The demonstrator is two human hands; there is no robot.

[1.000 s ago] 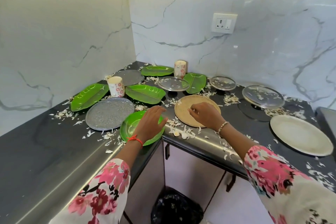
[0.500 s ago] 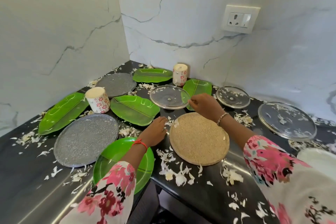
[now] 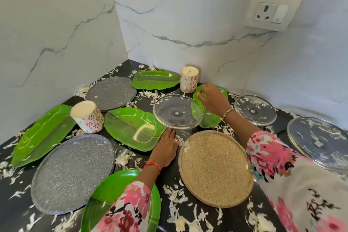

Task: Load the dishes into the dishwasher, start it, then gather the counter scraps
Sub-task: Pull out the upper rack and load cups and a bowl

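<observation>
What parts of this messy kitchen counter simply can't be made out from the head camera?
- Round green plate: near half hidden by the floral left sleeve and the bottom edge.
- Large glass lid: cut off by the right edge.
- Green leaf-shaped tray: mostly covered by the right hand and the raised clear glass lid.
- Left hand: fingertips hidden under that lid.
- Dishwasher: nowhere in view.

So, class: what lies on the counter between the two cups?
In the head view, between the near cup and far cup: a grey plate, a green leaf tray and white scraps.
</observation>
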